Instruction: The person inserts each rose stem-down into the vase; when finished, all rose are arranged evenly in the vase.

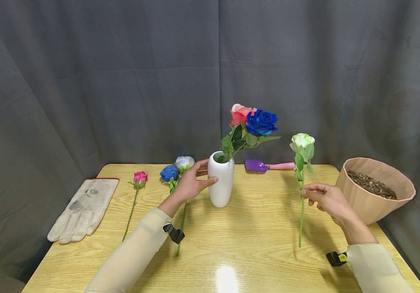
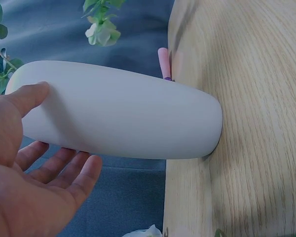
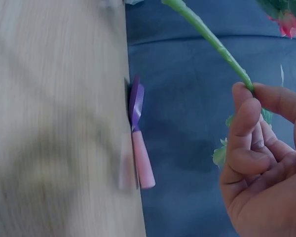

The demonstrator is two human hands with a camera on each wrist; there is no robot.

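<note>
A white vase [image 1: 220, 179] [image 2: 118, 118] stands at the middle of the wooden table [image 1: 253, 244]. A pink rose [image 1: 240, 114] and a blue rose [image 1: 262, 122] stand in it. My left hand [image 1: 205, 173] [image 2: 64, 129] cups the vase, thumb on its front and fingers round the back. My right hand [image 1: 305, 190] [image 3: 249, 94] pinches the green stem [image 3: 212, 39] of a white rose [image 1: 302, 142] between thumb and fingertips. The flower is upright, to the right of the vase, with its lower end just above the tabletop.
A pink rose [image 1: 140, 177], a blue rose [image 1: 168, 173] and a pale rose [image 1: 184, 162] lie left of the vase. A grey glove [image 1: 83, 209] lies at the left edge. Behind are a purple trowel [image 1: 268, 166] [image 3: 138, 143] and a grey curtain. A tan pot of soil [image 1: 376, 189] stands right.
</note>
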